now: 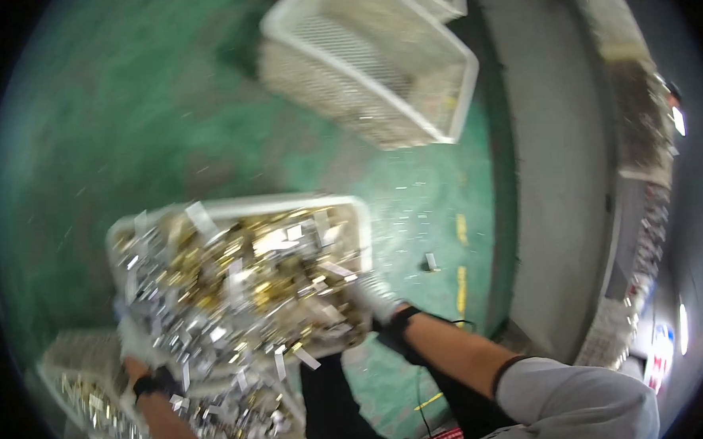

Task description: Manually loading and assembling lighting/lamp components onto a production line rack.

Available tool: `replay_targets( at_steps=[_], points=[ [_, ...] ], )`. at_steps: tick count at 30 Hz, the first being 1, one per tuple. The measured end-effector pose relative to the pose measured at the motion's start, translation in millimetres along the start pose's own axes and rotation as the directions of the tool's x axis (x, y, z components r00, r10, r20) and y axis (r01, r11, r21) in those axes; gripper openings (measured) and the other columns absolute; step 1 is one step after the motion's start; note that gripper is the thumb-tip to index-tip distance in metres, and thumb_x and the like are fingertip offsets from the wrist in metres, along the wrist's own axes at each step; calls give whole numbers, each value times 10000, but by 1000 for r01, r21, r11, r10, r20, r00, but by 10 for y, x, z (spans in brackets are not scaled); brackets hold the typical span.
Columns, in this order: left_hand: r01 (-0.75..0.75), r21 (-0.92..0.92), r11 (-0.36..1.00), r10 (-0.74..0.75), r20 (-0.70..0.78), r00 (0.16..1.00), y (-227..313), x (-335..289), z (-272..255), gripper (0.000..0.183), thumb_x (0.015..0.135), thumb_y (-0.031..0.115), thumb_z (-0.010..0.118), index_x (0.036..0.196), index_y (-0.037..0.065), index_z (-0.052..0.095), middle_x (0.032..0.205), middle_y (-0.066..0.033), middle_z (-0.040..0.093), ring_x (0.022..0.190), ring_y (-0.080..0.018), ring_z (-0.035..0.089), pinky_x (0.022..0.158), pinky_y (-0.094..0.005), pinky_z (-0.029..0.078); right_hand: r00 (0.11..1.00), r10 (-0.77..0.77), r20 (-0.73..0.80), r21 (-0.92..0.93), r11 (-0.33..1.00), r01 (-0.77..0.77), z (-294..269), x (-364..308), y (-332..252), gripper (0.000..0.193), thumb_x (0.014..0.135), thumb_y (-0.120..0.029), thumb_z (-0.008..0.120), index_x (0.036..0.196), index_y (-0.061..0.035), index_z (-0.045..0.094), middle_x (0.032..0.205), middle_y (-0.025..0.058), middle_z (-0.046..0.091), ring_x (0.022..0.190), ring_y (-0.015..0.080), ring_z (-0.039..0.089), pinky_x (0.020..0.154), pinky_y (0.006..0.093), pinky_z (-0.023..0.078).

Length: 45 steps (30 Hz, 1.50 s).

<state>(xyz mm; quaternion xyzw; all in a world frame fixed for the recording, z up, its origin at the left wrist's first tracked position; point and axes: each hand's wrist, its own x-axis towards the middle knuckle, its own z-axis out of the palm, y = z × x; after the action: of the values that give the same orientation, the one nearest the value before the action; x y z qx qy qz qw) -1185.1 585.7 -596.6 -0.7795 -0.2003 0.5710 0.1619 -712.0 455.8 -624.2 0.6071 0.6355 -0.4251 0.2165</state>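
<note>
A white plastic basket (366, 238) heaped with small shiny gold and silver metal pieces (251, 280) is in front of me, smeared by motion. My right hand (378, 296), in a white glove, grips the basket's right side. On the opposite side my left hand (139, 342), also gloved, holds the left wall near its lower corner. Fingertips of both hands are partly hidden by the basket and the blur. Several strip-like pieces lie across the near edge of the load.
Beneath and left of the held basket stand other baskets (64, 346) with similar pieces. An open white basket (337, 105) sits on the green floor (140, 135) ahead. One small piece (431, 261) lies on the floor at right. A grey strip (554, 145) runs along the right.
</note>
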Motion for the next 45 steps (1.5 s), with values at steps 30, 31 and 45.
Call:
replay_targets(
  at_steps=[30, 31, 45],
  points=[
    [138, -372, -918, 273, -340, 900, -1811, -3745, -9150, 561, 917, 453, 352, 1352, 99, 348, 1359, -103, 373, 1235, -224, 346, 1045, -345, 257, 241, 965, -98, 773, -79, 630, -1592, -7586, 2211, 357, 770, -355, 566, 886, -18, 597, 690, 36, 553, 655, 118, 473, 592, 300, 407],
    [78, -431, -899, 250, -358, 900, -1750, -3785, -9323, 556, 919, 447, 353, 1354, 100, 345, 1365, -100, 368, 1239, -219, 342, 1047, -342, 255, 148, 985, -85, 698, -47, 714, -1488, -7674, 2340, 354, 774, -346, 572, 889, -12, 597, 726, 21, 555, 677, 113, 463, 609, 290, 404],
    [-310, -711, -631, 514, -683, 519, -622, -2204, -13255, 479, 779, 600, 540, 932, 145, 544, 804, 1, 529, 713, -154, 502, 657, -297, 467, -160, 894, 418, 424, -36, 905, -1651, -9063, 3452, 229, 804, -109, 498, 961, 1, 624, 762, 20, 596, 644, 114, 528, 583, 260, 436]
  ],
)
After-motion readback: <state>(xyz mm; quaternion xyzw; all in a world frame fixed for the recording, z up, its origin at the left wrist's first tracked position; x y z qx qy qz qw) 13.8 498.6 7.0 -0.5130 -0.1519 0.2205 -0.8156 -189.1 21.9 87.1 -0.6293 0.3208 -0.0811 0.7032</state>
